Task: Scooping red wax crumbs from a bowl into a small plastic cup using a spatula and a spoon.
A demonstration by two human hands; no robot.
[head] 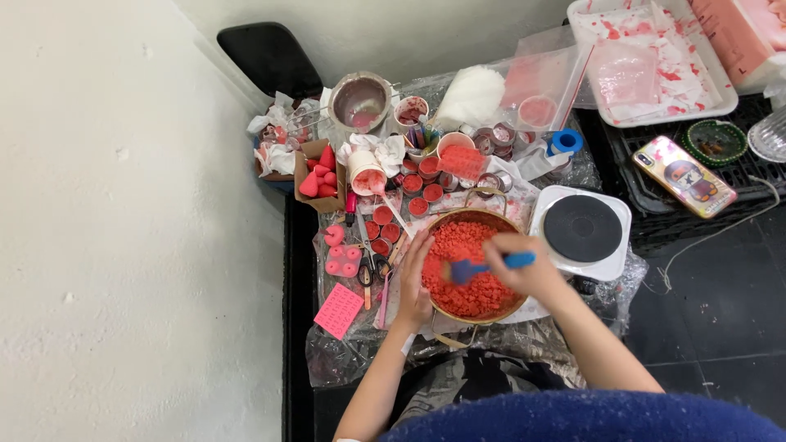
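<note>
My right hand (524,270) is closed around the blue handle of a brush (483,266), whose bristle end lies over the red crumbled pieces in the round gold-rimmed bowl (491,219). My left hand (416,278) rests flat against the bowl's left rim, fingers together and extended, not wrapped around anything.

The bowl sits near the front edge of a plastic-covered work surface (344,364). Open room is limited. To the left, the surface ends just short of a white wall (123,245). To the right, a white single hotplate (583,231) stands just beside the bowl, nearly touching its rim.

Behind the bowl, small round tins of red material (413,196) are packed close together, with scissors (366,266) and a pink silicone mould (342,260) lying just left of my left hand. A pink card (338,311) lies near the front left corner. Farther back stand a metal pot (360,102) and a cardboard box of red cones (319,176). Well apart, to the right, a phone (684,176) rests on a dark crate and a white tray (655,61) holds stained paper.
</note>
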